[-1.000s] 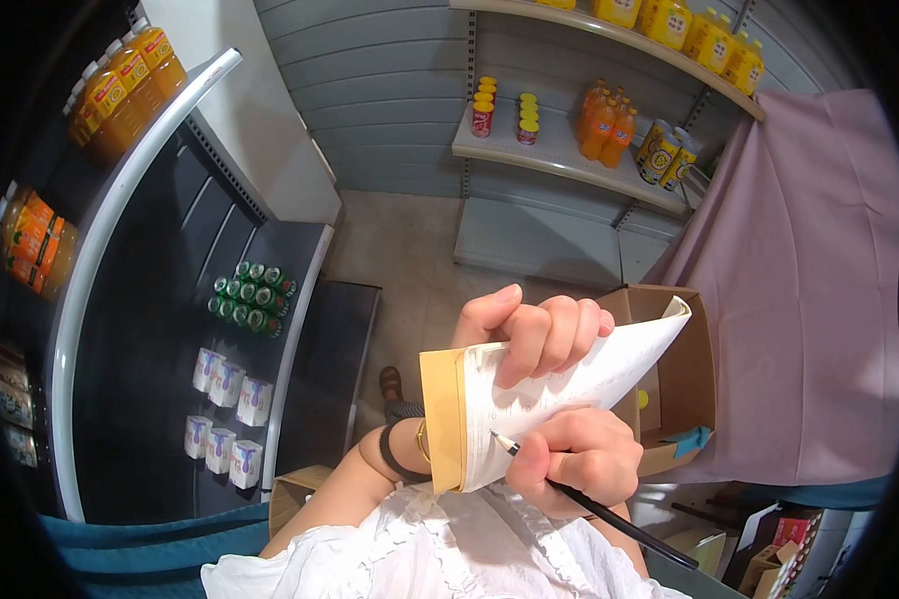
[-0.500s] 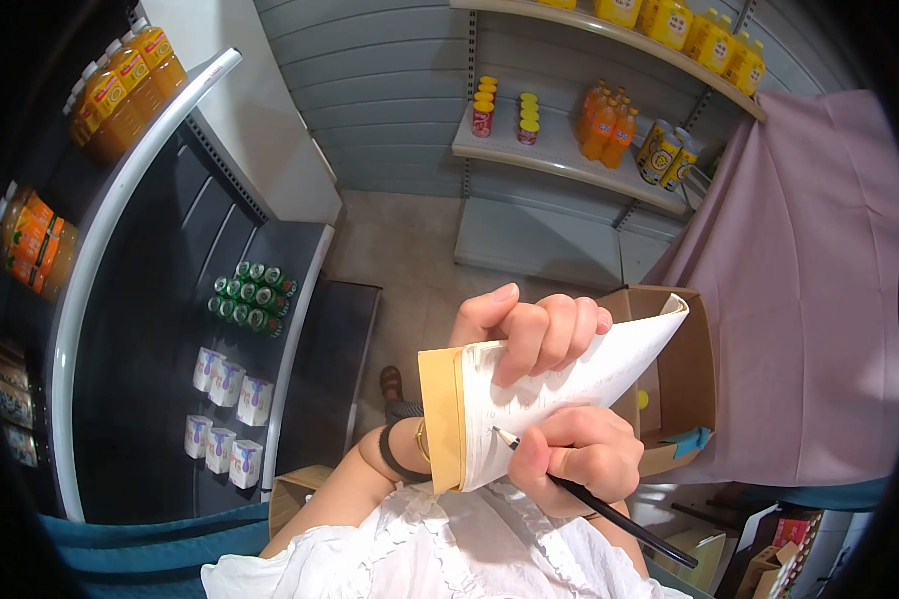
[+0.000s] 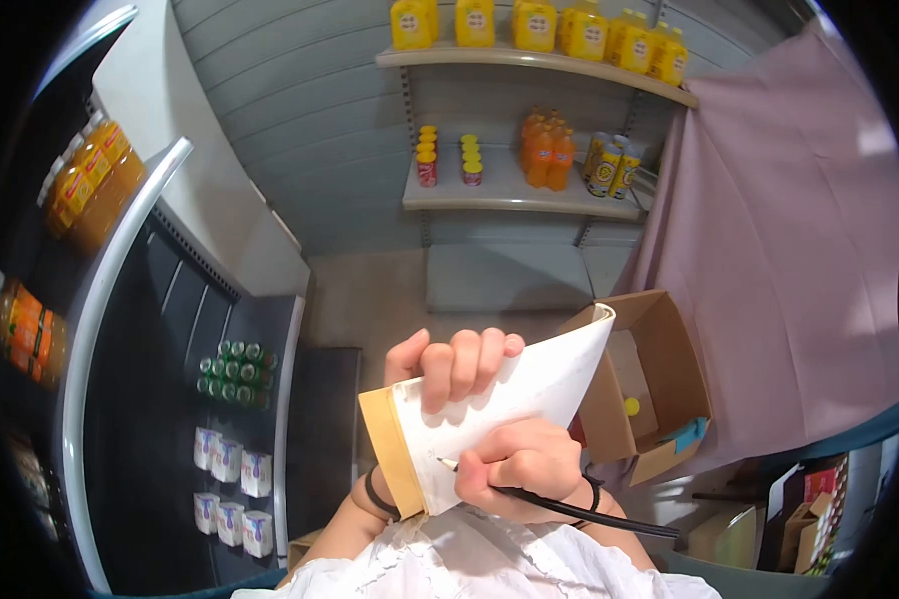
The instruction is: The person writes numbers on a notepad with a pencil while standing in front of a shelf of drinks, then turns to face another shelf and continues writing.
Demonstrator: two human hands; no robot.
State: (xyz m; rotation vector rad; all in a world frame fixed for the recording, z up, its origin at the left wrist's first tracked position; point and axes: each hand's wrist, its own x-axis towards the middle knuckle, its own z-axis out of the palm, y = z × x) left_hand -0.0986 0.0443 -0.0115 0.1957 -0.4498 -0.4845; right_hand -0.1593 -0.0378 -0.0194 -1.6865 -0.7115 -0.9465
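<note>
A notebook (image 3: 529, 384) with a tan edge strip lies open in front of my chest, its far right corner curling up. My left hand (image 3: 454, 367) is closed around its top edge, fingers bent over the page and thumb side hidden behind. In my right hand (image 3: 527, 467) a black pen (image 3: 594, 511) is pinched. The pen's pale tip touches or nearly touches the page near the tan strip, beside small faint marks. The writing is too faint to read.
An open cardboard box (image 3: 659, 369) stands beyond the notebook to the right, by a mauve curtain (image 3: 769, 260). Dark shelves on the left hold green cans (image 3: 238, 374), white packs (image 3: 232, 489) and juice bottles (image 3: 88, 185). The back shelf bears orange soda bottles (image 3: 547, 155) and yellow jugs (image 3: 534, 25).
My view has tilted up and shifted right, bringing more of the back shelf into sight. The notebook and both hands appear lower and further left. Both holds stay the same.
</note>
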